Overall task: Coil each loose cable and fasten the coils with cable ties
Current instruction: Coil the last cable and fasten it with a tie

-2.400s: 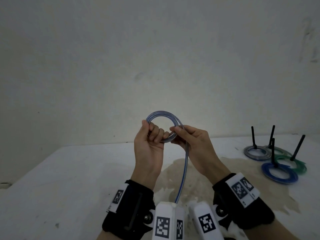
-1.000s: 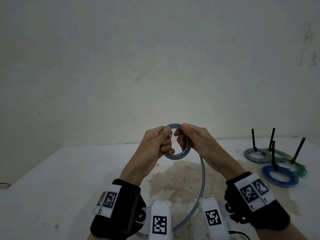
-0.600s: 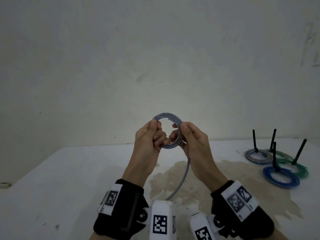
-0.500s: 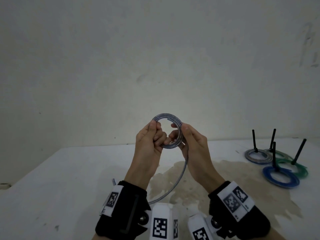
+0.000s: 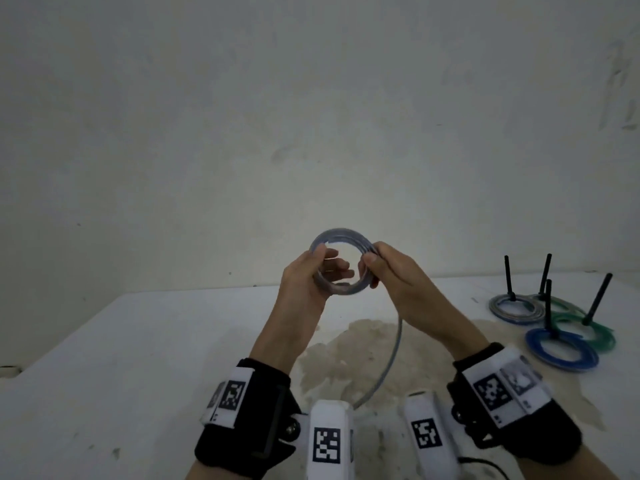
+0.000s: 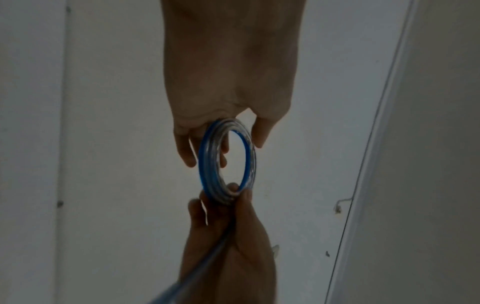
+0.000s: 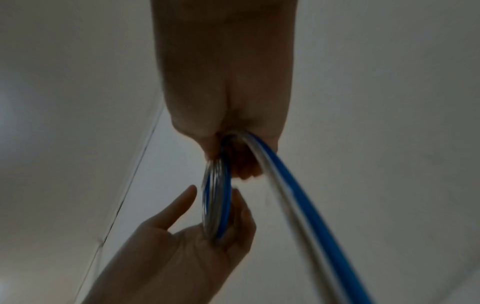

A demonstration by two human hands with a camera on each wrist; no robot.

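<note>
— So, what are the hands doing up there?

— Both are on one small coil (image 5: 341, 265) of blue-and-clear cable, held up in the air above the worktop (image 5: 138, 358), in front of the pale wall (image 5: 311, 116). The left hand (image 5: 304, 282) cradles the coil's left side: its thumb lies over the front of the loops and the fingers (image 5: 337, 263) reach through the ring, fairly straight and loose rather than clamped.

— And the right one?

— The right hand (image 5: 398, 275) pinches the coil's right side, thumb in front and fingers curled behind. From the left wrist view you see those fingertips closed round the bundled loops (image 6: 227, 160).

— Is the whole cable wound up?

— No. A loose tail (image 5: 389, 358) drops from under the right hand, curving down over a brownish stain (image 5: 346, 358) on the worktop, toward the wrist cameras.

— Anything else about?

— Well to the right of the held coil, four more coils lie flat on the worktop: a grey-blue one (image 5: 516, 308), a blue one (image 5: 561, 349) and two green ones (image 5: 588, 332), overlapping each other. A black cable tie (image 5: 508, 278) stands up from each.
</note>
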